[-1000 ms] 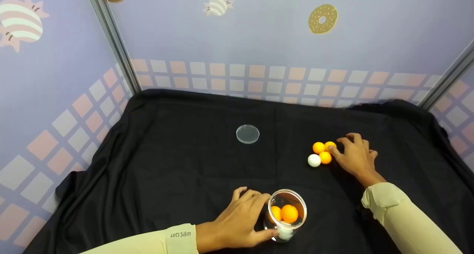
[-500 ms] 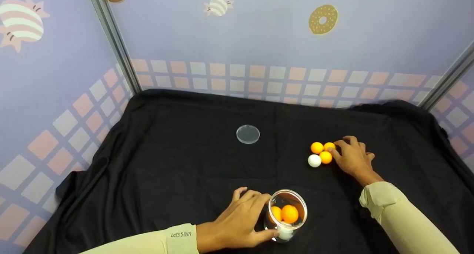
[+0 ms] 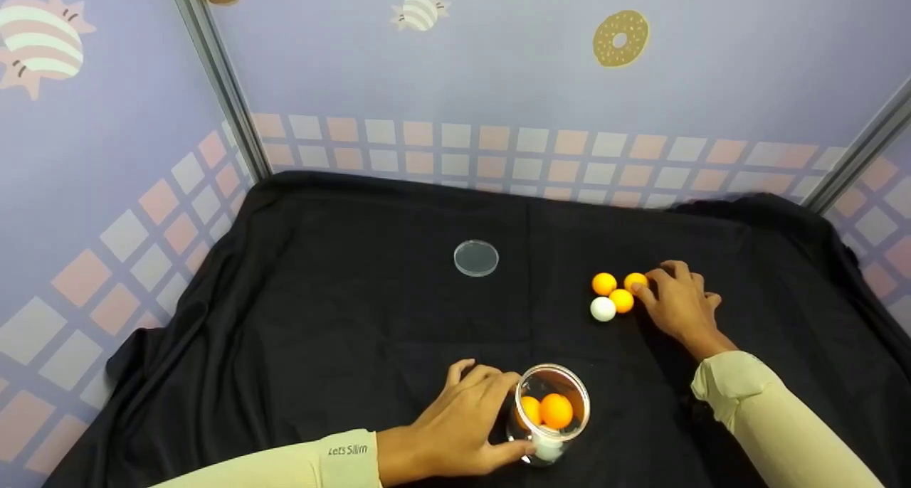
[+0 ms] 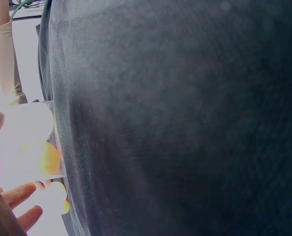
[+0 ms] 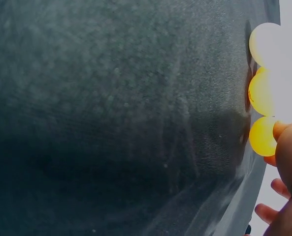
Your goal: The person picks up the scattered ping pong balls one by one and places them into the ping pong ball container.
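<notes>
My left hand (image 3: 462, 425) holds a clear round jar (image 3: 585, 418) near the front edge, fingers behind it and thumb in front. Inside the open-topped jar lie orange ping-pong balls (image 3: 556, 410) and a white one (image 3: 546, 448). Over on the right, my right hand (image 3: 682, 304) pinches an orange ping-pong ball (image 3: 633, 282) between thumb and index finger. Beside it on the cloth sit two more orange balls (image 3: 604, 284) and a white ball (image 3: 603, 309). The right wrist view shows the thumb against the pinched ball (image 5: 262, 136); glare washes out part of it.
A clear, shallow round lid (image 3: 476, 258) lies on the black cloth (image 3: 398, 296) toward the back. Patterned panels (image 3: 455, 68) stand behind and at both sides, and the cloth bunches into folds along the left edge.
The leftmost orange ball has rolled left, away from the pinched one, and the front orange ball shifted slightly left. My right fingers have drawn in on the far ball. The left hand and jar stay put.
</notes>
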The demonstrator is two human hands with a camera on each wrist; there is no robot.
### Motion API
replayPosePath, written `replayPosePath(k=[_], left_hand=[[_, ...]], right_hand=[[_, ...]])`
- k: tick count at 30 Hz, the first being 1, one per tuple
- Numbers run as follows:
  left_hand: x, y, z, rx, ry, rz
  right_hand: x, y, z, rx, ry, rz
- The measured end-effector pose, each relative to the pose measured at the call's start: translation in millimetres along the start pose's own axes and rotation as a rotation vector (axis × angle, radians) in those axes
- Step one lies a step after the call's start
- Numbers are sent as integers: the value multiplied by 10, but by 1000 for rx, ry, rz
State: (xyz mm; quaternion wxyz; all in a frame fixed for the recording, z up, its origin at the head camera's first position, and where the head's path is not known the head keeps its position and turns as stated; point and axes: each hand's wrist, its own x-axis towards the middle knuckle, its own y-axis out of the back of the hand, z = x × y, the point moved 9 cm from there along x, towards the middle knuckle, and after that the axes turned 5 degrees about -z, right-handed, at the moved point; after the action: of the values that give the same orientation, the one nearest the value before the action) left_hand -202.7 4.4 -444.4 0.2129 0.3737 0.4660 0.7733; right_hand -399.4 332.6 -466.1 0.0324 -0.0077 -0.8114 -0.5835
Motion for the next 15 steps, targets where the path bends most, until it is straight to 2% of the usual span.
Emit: replayPosePath(k=[9,15], left_hand=[[2,-7,-1,-4,2,-3],[0,-6,-6,1,5,0]], right_hand=[[-23,102,8,14,4,65],[-79,175,-78,28,23,122]])
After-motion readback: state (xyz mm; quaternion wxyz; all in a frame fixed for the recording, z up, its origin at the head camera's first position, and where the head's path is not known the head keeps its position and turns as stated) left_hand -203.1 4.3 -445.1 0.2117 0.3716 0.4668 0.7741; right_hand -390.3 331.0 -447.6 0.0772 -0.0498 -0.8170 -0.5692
